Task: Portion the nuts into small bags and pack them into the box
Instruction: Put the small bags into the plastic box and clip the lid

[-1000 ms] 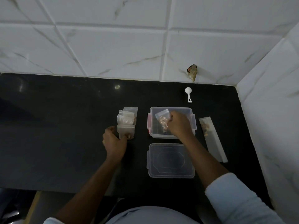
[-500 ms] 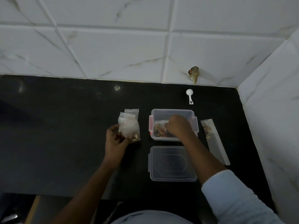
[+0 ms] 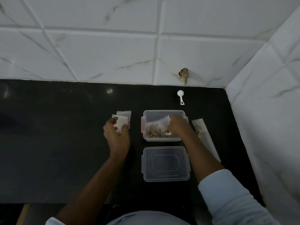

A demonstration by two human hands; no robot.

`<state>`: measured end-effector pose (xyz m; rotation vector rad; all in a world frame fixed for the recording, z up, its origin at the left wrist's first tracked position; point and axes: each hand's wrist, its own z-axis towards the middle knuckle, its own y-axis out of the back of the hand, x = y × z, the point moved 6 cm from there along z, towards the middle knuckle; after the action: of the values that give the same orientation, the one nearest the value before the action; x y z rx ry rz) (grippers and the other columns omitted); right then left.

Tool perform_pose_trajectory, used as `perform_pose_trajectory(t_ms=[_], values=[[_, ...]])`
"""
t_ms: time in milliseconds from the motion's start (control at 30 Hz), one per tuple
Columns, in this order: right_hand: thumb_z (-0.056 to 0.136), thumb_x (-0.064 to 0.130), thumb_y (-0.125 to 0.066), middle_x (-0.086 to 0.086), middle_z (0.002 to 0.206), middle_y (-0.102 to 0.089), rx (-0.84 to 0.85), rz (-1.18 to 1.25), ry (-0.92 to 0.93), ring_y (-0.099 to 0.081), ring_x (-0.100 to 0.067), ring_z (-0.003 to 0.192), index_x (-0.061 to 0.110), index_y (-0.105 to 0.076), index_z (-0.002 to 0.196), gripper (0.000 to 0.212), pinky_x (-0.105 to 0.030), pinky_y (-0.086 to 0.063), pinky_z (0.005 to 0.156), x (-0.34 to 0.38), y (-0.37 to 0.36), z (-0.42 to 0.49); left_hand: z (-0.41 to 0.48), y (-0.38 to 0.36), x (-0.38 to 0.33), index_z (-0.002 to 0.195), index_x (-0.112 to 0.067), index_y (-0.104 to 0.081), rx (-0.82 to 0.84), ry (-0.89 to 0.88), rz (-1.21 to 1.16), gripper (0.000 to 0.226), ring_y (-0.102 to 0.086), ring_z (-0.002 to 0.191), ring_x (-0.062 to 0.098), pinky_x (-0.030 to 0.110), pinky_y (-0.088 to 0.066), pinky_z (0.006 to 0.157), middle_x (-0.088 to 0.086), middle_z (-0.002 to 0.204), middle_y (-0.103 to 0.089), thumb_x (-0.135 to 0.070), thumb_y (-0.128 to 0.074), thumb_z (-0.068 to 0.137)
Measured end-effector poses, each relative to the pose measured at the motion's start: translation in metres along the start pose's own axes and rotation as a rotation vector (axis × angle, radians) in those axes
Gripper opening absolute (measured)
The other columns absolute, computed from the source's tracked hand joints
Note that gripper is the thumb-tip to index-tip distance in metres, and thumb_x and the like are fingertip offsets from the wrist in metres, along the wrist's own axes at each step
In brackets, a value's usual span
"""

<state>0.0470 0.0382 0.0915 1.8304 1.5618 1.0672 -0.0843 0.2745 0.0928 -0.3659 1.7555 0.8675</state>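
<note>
- Where the black counter (image 3: 56, 143) meets the white tiled wall (image 3: 97, 54), all the things sit toward its right end.
- Nearest the person, the clear lid (image 3: 165, 164) lies flat on the counter, just in front of the box.
- The clear box (image 3: 164, 112) stands uncovered behind the lid, with red clips on its left side and bagged nuts on its floor.
- A long clear bag (image 3: 204, 135) lies on the counter just right of the box, with a few nuts in its far end.
- The right hand (image 3: 177, 125) is down inside the box, fingers curled round a filled small bag (image 3: 158, 125).
- The left hand (image 3: 116, 135) is left of the box, thumb and fingers gripping a small bag (image 3: 121, 125) at the pile of small bags (image 3: 124, 113).
- A white scoop (image 3: 181, 96) lies behind the box, near the wall, well apart from both hands.
</note>
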Motion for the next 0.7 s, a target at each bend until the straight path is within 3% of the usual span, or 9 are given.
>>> perform_pose_trajectory(t_ms=[100, 267, 367, 467, 600, 700], values=[[0.101, 0.013, -0.06, -0.013, 0.12, -0.067, 0.055, -0.012, -0.054, -0.065, -0.026, 0.111, 0.003, -0.062, 0.129, 0.029, -0.032, -0.047, 0.084, -0.005, -0.014, 0.001, 0.012, 0.01, 0.023, 0.137, -0.025, -0.049, -0.056, 0.099, 0.165, 0.055, -0.04, 0.135, 0.024, 0.05, -0.043, 0.109, 0.003, 0.148, -0.041, -0.019, -0.073, 0.088], [0.101, 0.008, -0.057, -0.01, 0.112, -0.066, -0.291, -0.026, 0.031, -0.066, -0.022, 0.099, 0.005, -0.062, 0.122, 0.022, -0.028, -0.044, 0.073, -0.004, 0.009, -0.004, 0.03, 0.011, 0.053, 0.139, -0.028, -0.045, 0.03, 0.236, 0.274, 0.064, -0.052, 0.128, 0.026, 0.056, -0.046, 0.106, 0.002, 0.139, -0.053, -0.032, -0.08, 0.085], [0.102, 0.012, -0.058, -0.006, 0.093, -0.063, -0.082, -0.043, 0.116, -0.065, -0.02, 0.089, 0.004, -0.067, 0.111, 0.015, -0.031, -0.049, 0.077, 0.009, -0.007, 0.001, 0.034, 0.007, 0.063, 0.14, -0.031, -0.041, 0.099, 0.244, 0.181, 0.068, -0.062, 0.112, 0.018, 0.049, -0.055, 0.096, -0.002, 0.129, -0.06, -0.027, -0.081, 0.086], [0.101, 0.018, -0.06, -0.004, 0.094, -0.066, 0.1, -0.042, 0.149, -0.066, -0.021, 0.09, 0.007, -0.069, 0.11, 0.017, -0.034, -0.051, 0.083, 0.007, -0.029, 0.005, 0.035, 0.006, 0.061, 0.143, -0.026, -0.04, 0.121, 0.206, 0.125, 0.066, -0.062, 0.1, 0.009, 0.027, -0.054, 0.08, -0.005, 0.125, -0.059, -0.012, -0.076, 0.09], [0.1, 0.011, -0.055, -0.006, 0.092, -0.068, -0.013, 0.178, 0.13, -0.063, -0.018, 0.083, 0.008, -0.07, 0.096, 0.015, -0.033, -0.052, 0.081, -0.004, -0.018, 0.002, 0.029, 0.016, 0.051, 0.139, -0.024, -0.045, 0.069, 0.206, 0.073, 0.06, -0.062, 0.108, 0.014, 0.02, -0.048, 0.07, -0.01, 0.117, -0.056, -0.003, -0.072, 0.09], [0.101, 0.015, -0.052, -0.006, 0.086, -0.067, -0.15, 0.37, 0.111, -0.061, -0.017, 0.075, 0.009, -0.069, 0.092, 0.021, -0.035, -0.051, 0.073, -0.01, 0.005, -0.007, 0.021, 0.021, 0.036, 0.141, -0.021, -0.044, 0.071, 0.184, -0.027, 0.063, -0.062, 0.112, 0.016, 0.02, -0.051, 0.071, -0.005, 0.124, -0.058, -0.004, -0.076, 0.088]])
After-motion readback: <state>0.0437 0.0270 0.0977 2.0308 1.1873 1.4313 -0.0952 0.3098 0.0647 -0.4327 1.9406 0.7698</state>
